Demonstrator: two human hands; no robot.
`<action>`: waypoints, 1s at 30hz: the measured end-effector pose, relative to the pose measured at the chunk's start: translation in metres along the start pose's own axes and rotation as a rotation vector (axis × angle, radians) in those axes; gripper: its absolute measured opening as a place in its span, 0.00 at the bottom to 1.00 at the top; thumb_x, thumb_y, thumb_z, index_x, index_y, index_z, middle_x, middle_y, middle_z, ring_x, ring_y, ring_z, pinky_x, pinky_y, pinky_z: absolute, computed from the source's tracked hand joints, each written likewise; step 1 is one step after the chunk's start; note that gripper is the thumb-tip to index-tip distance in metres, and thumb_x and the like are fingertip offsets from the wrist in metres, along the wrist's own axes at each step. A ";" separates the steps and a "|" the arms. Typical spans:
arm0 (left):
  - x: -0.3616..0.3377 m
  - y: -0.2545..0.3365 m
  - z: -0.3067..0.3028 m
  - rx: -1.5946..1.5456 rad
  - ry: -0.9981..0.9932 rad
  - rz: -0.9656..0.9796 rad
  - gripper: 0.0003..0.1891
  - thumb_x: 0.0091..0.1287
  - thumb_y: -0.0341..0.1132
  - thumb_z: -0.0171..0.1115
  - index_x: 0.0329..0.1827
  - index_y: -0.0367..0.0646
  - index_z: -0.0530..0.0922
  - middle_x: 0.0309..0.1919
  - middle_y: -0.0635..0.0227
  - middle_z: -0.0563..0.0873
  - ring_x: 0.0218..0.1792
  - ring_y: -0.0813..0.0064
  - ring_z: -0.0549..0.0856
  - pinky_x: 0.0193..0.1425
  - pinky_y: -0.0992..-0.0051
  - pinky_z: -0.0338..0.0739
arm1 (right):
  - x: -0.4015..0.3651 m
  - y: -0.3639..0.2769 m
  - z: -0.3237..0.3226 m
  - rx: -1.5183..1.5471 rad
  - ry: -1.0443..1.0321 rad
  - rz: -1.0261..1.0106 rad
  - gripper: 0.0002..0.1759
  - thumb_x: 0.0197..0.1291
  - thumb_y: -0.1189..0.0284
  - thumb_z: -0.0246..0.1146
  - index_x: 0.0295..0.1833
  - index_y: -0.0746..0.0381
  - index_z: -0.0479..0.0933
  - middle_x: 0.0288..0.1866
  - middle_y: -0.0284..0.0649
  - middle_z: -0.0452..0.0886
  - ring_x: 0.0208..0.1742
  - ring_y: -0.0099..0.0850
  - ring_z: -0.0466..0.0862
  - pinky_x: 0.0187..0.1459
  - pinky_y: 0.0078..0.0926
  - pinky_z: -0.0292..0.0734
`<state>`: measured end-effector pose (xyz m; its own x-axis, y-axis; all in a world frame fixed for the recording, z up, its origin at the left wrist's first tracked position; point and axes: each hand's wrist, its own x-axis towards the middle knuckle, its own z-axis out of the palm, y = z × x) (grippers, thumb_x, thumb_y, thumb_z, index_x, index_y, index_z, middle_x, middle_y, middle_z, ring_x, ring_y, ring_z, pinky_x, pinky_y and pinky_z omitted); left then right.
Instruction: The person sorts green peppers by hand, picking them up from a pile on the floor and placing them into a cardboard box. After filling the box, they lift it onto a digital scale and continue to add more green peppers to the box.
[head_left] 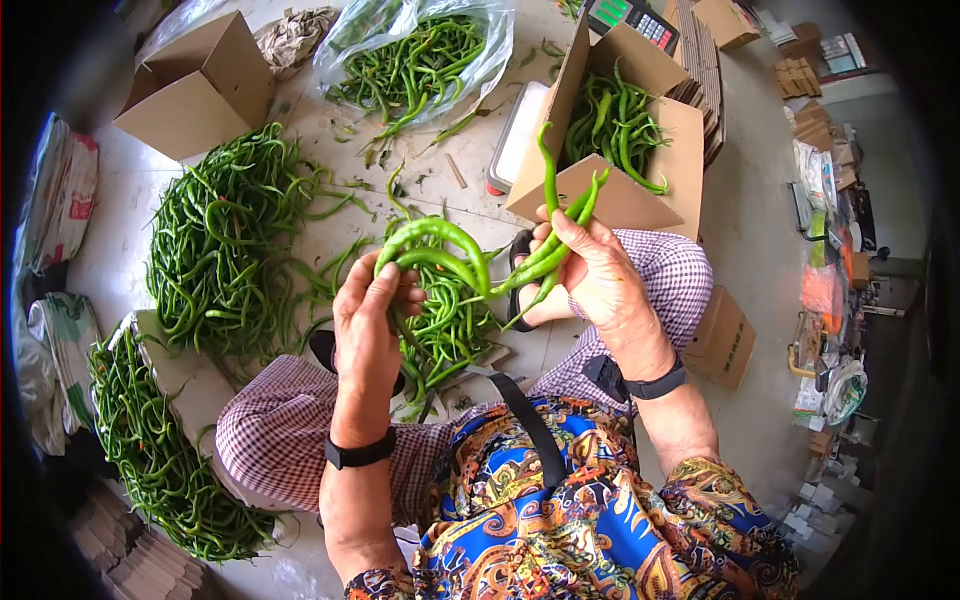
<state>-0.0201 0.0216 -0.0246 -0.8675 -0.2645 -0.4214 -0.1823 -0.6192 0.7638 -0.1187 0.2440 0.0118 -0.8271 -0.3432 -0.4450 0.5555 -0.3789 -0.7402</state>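
Observation:
My left hand (pixel 375 305) is closed on curved green peppers (pixel 437 232), raised above a pile of peppers (pixel 445 320) on the floor between my legs. Several long green peppers (pixel 548 262) are held in my right hand (pixel 592 262), their tips pointing up and down-left. The two bunches come close together between my hands. Just beyond my right hand stands an open cardboard box (pixel 635 205) with green peppers (pixel 612 120) inside, on a white scale (pixel 522 135).
A large pepper heap (pixel 225 240) lies left, with another long heap (pixel 160 450) at lower left. An empty-looking carton (pixel 205 85), a clear bag of peppers (pixel 410 70) and stacked flat cardboard (pixel 705 80) stand farther off. A closed carton (pixel 722 340) is at right.

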 end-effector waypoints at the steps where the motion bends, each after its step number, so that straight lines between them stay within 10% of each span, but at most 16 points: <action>1: 0.000 0.002 -0.001 -0.079 -0.001 -0.034 0.12 0.72 0.30 0.53 0.55 0.35 0.74 0.38 0.64 0.84 0.33 0.78 0.82 0.38 0.81 0.78 | -0.003 -0.004 0.007 -0.019 0.082 -0.032 0.14 0.66 0.68 0.64 0.53 0.62 0.75 0.37 0.33 0.80 0.35 0.23 0.79 0.40 0.22 0.76; 9: 0.002 0.000 -0.006 -0.403 -0.132 -0.072 0.12 0.73 0.28 0.47 0.57 0.35 0.70 0.45 0.56 0.84 0.43 0.69 0.86 0.46 0.75 0.83 | -0.007 -0.001 -0.002 -0.034 0.096 0.193 0.14 0.66 0.59 0.64 0.40 0.58 0.76 0.30 0.27 0.73 0.20 0.15 0.69 0.17 0.11 0.63; 22: -0.008 0.000 0.005 -0.375 -0.144 -0.184 0.15 0.74 0.31 0.47 0.60 0.34 0.68 0.46 0.53 0.84 0.41 0.68 0.87 0.41 0.74 0.83 | -0.010 0.025 0.006 -0.027 -0.151 0.258 0.13 0.60 0.74 0.67 0.50 0.63 0.76 0.36 0.31 0.79 0.29 0.15 0.74 0.23 0.10 0.65; 30: -0.023 -0.014 0.013 -0.224 -0.389 -0.364 0.16 0.75 0.38 0.50 0.57 0.34 0.73 0.38 0.56 0.86 0.30 0.71 0.86 0.33 0.78 0.82 | 0.001 0.032 0.033 -0.319 -0.228 0.178 0.17 0.59 0.67 0.70 0.52 0.62 0.79 0.34 0.29 0.80 0.31 0.15 0.77 0.29 0.13 0.71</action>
<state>-0.0036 0.0462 -0.0192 -0.8814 0.2597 -0.3945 -0.4349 -0.7720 0.4635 -0.0992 0.2032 0.0038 -0.6606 -0.5743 -0.4835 0.6039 -0.0239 -0.7967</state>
